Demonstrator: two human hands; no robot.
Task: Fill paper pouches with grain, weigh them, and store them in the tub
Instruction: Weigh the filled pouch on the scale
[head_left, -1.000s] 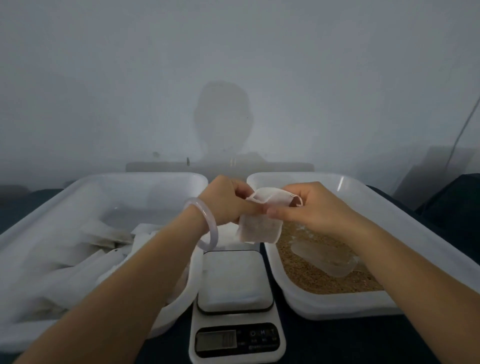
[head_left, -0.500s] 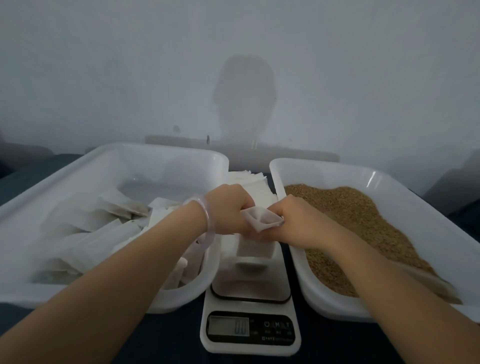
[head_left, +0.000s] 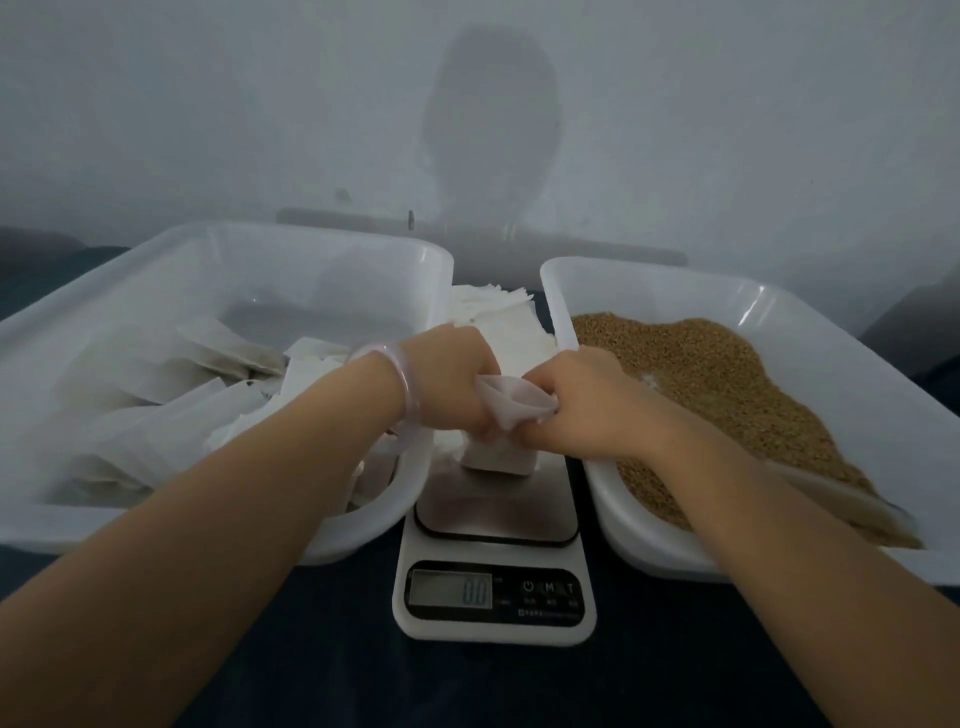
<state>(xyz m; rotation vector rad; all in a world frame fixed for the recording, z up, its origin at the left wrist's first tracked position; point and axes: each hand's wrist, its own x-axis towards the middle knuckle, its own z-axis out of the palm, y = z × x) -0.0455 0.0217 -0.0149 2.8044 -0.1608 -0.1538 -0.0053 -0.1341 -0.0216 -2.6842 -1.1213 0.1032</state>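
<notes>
White plastic tub (head_left: 156, 270) on the left holds a heap of pouches (head_left: 208, 358); a second tub (head_left: 779, 312) on the right holds brown grain (head_left: 727, 379). Between them stands a digital kitchen scale (head_left: 493, 577). Over its platform the left hand (head_left: 452, 379) and right hand (head_left: 587, 405) meet, each pinching one edge of a paper pouch (head_left: 511, 405) whose mouth gapes. Whether the pouch touches the platform is unclear. A pale bangle (head_left: 402, 384) rings the left wrist.
</notes>
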